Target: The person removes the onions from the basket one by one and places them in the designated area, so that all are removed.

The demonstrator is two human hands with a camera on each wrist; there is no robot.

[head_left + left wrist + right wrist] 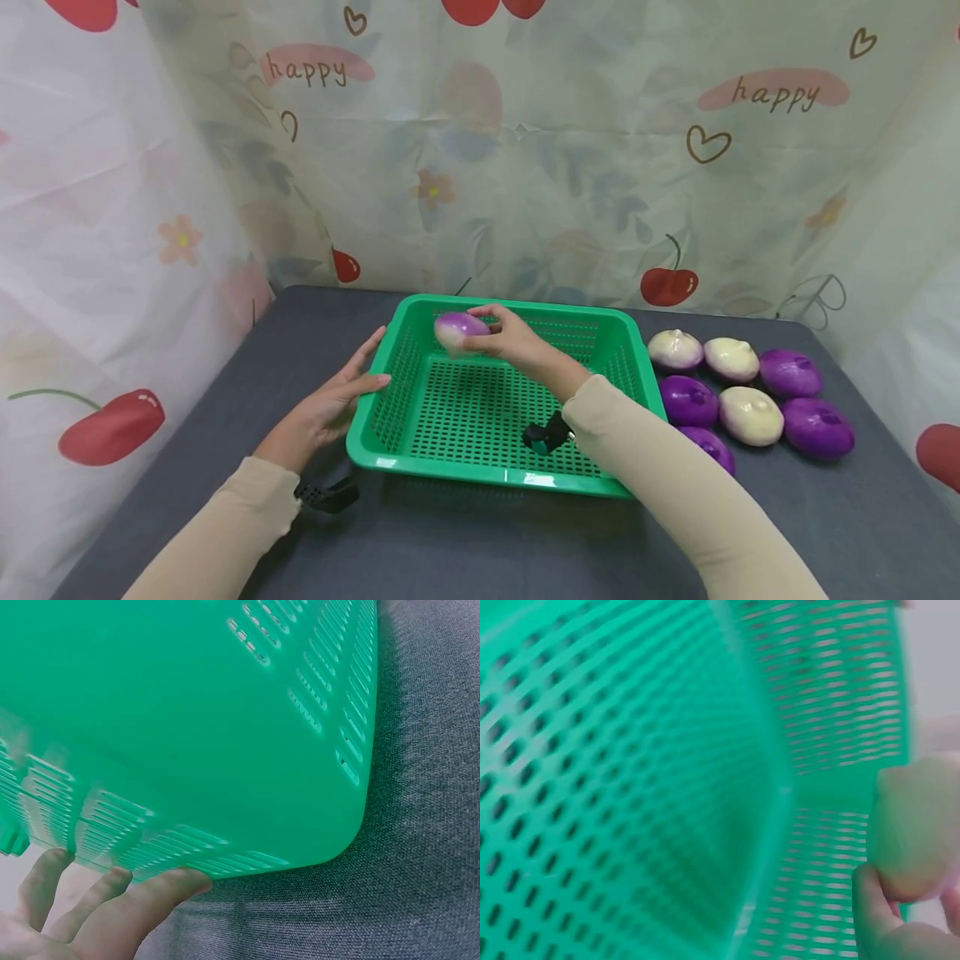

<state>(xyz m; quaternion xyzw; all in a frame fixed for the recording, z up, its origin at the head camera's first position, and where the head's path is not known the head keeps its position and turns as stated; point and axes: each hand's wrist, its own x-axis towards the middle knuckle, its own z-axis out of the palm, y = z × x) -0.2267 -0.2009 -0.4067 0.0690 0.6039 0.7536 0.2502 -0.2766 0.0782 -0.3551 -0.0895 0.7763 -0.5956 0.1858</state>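
Observation:
My right hand (522, 343) pinches a bulb-shaped vegetable (459, 330), purple on top and pale below, over the left part of a green plastic basket (506, 477). In the right wrist view the vegetable (919, 825) sits between thumb and fingers, its pale side showing, near the slotted basket wall. My left hand (326, 412) rests at the basket's left rim, fingers fairly straight. Its fingertips (191, 880) lie against the outer wall in the left wrist view. No other vegetable shows inside the basket; the right forearm hides part of its right side.
Several more purple and white vegetables (750, 415) lie grouped right of the basket, some with the pale side up. A dark grey cloth (450, 550) covers the table. Patterned curtains (525, 167) hang behind and at both sides. Black wrist cameras (547, 435) sit beneath the wrists.

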